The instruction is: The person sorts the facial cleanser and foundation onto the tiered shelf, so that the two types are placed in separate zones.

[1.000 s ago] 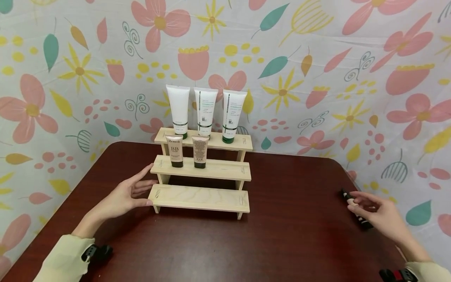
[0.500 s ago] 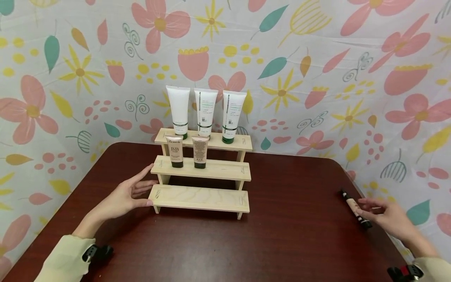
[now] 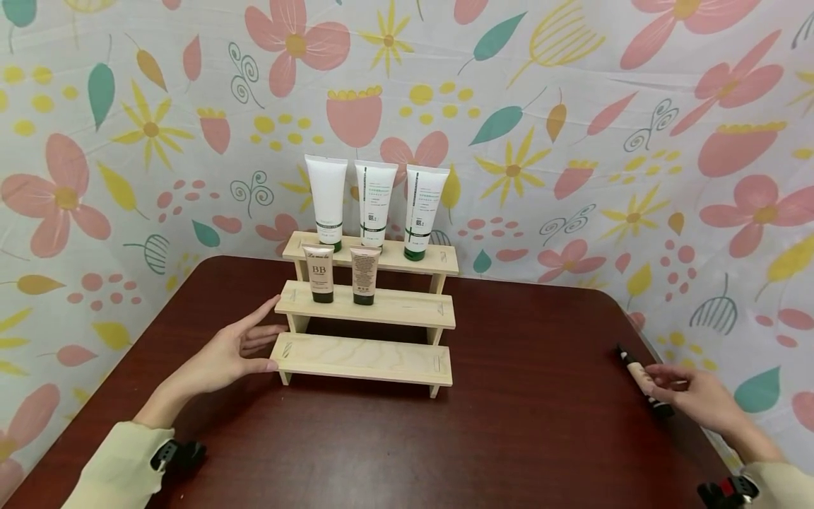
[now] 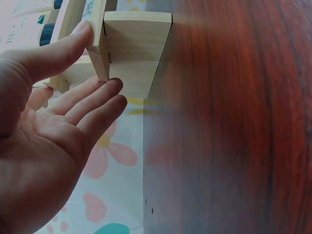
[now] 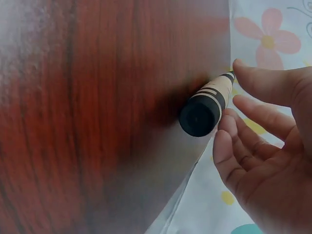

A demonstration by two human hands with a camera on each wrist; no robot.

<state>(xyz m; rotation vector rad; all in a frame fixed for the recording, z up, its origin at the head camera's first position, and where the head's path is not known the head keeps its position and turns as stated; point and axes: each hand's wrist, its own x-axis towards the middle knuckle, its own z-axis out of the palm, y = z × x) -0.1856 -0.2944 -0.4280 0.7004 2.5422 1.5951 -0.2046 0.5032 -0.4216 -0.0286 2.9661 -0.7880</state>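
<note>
In the head view my left hand point(image 3: 219, 357) rests at the left end of a three-tier wooden display stand point(image 3: 365, 357). Its fingers point(image 4: 100, 107) are straight, and the thumb touches the edge of the bottom tier. Off to the right, my right hand point(image 3: 702, 399) pinches a slim beige tube point(image 3: 638, 377) with black ends and dark bands. The right wrist view shows the tube's round black end point(image 5: 197, 117) facing the camera, thumb and fingertips at its far part. Whether the tube is off the table is unclear.
Three white tubes with green caps point(image 3: 416, 212) stand on the top tier. Two small beige BB cream tubes point(image 3: 321, 276) stand on the left half of the middle tier. The dark red table point(image 3: 509, 438) meets a flowered cloth point(image 3: 540, 127) behind.
My right hand first drew slightly back to the right, uncovering more of the slim tube, then its fingers came in around it. The left hand has stayed at the stand.
</note>
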